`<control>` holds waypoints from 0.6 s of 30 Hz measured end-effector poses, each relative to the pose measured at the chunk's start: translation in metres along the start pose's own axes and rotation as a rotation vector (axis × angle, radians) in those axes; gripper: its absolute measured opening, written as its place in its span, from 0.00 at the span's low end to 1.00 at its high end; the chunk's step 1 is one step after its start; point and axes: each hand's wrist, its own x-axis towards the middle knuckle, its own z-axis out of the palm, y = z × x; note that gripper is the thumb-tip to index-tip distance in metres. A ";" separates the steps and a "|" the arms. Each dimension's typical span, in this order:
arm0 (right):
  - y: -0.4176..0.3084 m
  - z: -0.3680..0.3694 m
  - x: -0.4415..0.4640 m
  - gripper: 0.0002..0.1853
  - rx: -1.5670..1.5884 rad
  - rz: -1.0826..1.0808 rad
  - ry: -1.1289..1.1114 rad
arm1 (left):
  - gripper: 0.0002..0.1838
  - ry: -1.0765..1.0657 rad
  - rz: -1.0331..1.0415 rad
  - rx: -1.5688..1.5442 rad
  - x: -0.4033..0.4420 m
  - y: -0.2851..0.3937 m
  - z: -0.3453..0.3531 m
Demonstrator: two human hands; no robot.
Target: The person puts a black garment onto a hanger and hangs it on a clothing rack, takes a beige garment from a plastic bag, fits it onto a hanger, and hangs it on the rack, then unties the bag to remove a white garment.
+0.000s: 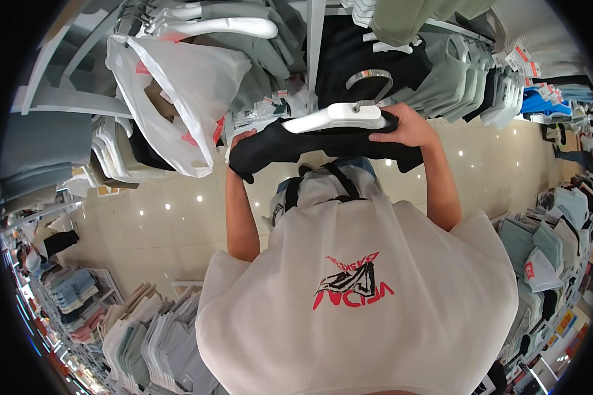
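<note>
In front of my chest a black garment [273,150] hangs on a white hanger [333,117] with a metal hook [379,74]. My right hand [407,128] is closed round its right shoulder, the thumb lying over the front beside the hanger's end. At the other shoulder, my left hand [241,139] holds the fabric at the edge; most of those fingers are hidden behind the cloth. Just beyond the hook, another black garment [336,56] hangs on the rack.
A white plastic bag [207,72] hangs from the rack at upper left, close to my left hand. Grey-green garments [451,76] hang at upper right. Beneath is a shiny tiled floor [178,227]. More clothes racks [171,336] stand at lower left and on the right.
</note>
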 end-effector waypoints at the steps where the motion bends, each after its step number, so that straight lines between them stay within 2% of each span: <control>1: -0.005 -0.006 0.000 0.24 0.001 0.040 -0.059 | 0.14 0.021 0.014 0.085 -0.001 0.012 0.005; 3: -0.022 -0.016 -0.001 0.25 0.042 0.006 -0.090 | 0.16 0.097 0.070 0.312 -0.004 0.034 0.014; 6: -0.035 -0.024 -0.009 0.25 -0.037 -0.072 -0.105 | 0.20 0.021 -0.003 0.146 0.013 0.046 0.019; 8: -0.028 -0.029 -0.009 0.23 -0.176 -0.134 -0.214 | 0.21 -0.170 -0.192 -0.071 0.034 0.053 0.021; 10: -0.046 -0.027 -0.005 0.22 0.062 -0.103 -0.385 | 0.22 -0.250 -0.026 -0.023 0.035 0.067 0.047; 11: -0.045 -0.013 -0.008 0.23 0.059 -0.253 -0.288 | 0.21 -0.284 0.012 0.009 0.036 0.068 0.064; 12: -0.048 -0.006 -0.009 0.23 0.099 -0.234 -0.345 | 0.21 -0.284 0.033 0.055 0.025 0.090 0.090; 14: -0.051 0.014 -0.010 0.23 0.155 -0.284 -0.403 | 0.23 -0.318 0.054 0.060 0.008 0.104 0.135; 18: -0.043 0.036 -0.021 0.21 0.062 -0.181 -0.484 | 0.23 -0.389 0.008 0.025 -0.041 0.133 0.199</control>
